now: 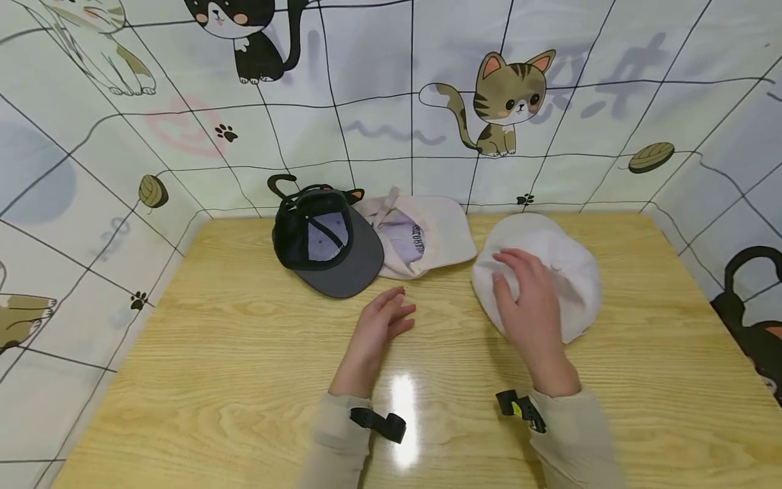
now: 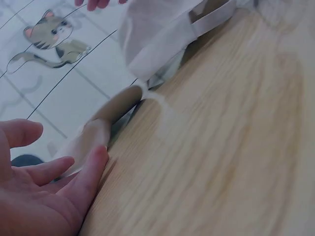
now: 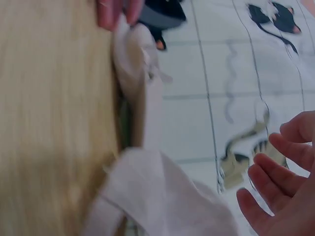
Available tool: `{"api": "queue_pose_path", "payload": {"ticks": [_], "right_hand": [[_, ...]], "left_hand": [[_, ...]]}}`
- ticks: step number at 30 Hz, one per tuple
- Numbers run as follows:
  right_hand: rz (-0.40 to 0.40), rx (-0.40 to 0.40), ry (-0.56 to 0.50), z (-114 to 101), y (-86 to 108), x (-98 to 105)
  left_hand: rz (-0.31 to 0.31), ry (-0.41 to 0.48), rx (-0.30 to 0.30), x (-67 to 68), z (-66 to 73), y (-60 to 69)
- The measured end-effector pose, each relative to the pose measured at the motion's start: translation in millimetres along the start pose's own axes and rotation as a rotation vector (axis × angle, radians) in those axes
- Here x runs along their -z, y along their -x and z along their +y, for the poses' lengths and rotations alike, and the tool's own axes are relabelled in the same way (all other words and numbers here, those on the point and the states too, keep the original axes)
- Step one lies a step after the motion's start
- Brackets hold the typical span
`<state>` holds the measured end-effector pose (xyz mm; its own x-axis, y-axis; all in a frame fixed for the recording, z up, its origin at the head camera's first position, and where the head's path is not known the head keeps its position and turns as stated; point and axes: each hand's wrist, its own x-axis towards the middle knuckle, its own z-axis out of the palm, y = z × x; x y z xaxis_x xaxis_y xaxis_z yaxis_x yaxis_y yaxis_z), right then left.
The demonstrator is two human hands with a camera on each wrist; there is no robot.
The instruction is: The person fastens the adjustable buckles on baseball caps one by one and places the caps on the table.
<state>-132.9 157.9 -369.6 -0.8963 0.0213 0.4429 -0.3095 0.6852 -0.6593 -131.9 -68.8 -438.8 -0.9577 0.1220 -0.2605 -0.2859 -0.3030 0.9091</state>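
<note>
A white cap (image 1: 574, 272) lies crown up at the right of the row. My right hand (image 1: 533, 305) hovers over it with relaxed fingers; in the right wrist view that hand (image 3: 285, 182) is apart from the white cloth (image 3: 167, 196). My left hand (image 1: 375, 333) is just in front of a pale pink cap (image 1: 449, 231), its fingers loosely extended and holding nothing. That cap lies on its side, its lilac lining showing. At the left sits a black cap (image 1: 360, 265) with a dark grey brim, its inside turned toward me.
The caps sit along the back of a wooden table (image 1: 244, 387), close to a backdrop (image 1: 379, 129) printed with cats and grid lines. More printed cloth rises at the left and right. Each sleeve bears a black strap (image 1: 380, 424).
</note>
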Motion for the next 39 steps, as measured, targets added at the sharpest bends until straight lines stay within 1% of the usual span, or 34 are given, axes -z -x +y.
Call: {"api": "queue_pose_path", "payload": {"ticks": [2, 4, 7, 9, 10, 13, 17, 20, 24, 27, 30, 33, 36, 39], "right_hand": [[-0.077, 0.02, -0.002, -3, 3.2, -14], [-0.174, 0.016, -0.001, -5, 5.7, -25], [-0.318, -0.024, -0.012, -5, 6.8, -40], [-0.382, -0.055, -0.03, -4, 5.8, -49], [-0.401, -0.071, -0.038, -4, 5.2, -53], [-0.414, -0.1, -0.043, -2, 2.4, -65], [-0.402, -0.111, -0.024, -4, -2.1, -78], [-0.391, -0.115, -0.031, -8, -5.7, -85], [-0.377, -0.114, -0.011, -13, -8.7, -95], [-0.387, -0.111, 0.002, -14, -10.8, -106], [-0.43, -0.126, -0.021, -14, -11.3, -117], [-0.497, -0.149, -0.029, -12, -12.2, -124], [-0.553, -0.168, -0.005, -8, -13.9, -124], [-0.591, -0.177, 0.016, -2, -16.3, -116]], "left_hand": [[0.037, 0.031, -0.025, 7.5, 2.6, -0.4], [0.089, 0.067, -0.048, 14.6, 1.2, -2.0], [0.127, 0.113, -0.074, 21.5, 2.0, -2.2], [0.141, 0.138, -0.079, 23.8, 2.5, -2.4], [0.142, 0.148, -0.081, 24.3, 3.0, -2.6], [0.149, 0.167, -0.09, 24.4, 4.2, -2.7], [0.188, 0.18, -0.104, 23.6, 5.5, -1.5], [0.213, 0.187, -0.1, 22.7, 6.0, 0.0], [0.248, 0.203, -0.088, 22.2, 4.8, 2.4], [0.272, 0.213, -0.089, 24.1, 3.5, 4.2], [0.275, 0.217, -0.089, 25.3, 1.9, 5.3], [0.289, 0.22, -0.101, 26.1, 1.2, 5.6], [0.302, 0.217, -0.146, 26.6, 2.4, 4.1], [0.312, 0.213, -0.188, 27.5, 4.8, 1.9]]}}
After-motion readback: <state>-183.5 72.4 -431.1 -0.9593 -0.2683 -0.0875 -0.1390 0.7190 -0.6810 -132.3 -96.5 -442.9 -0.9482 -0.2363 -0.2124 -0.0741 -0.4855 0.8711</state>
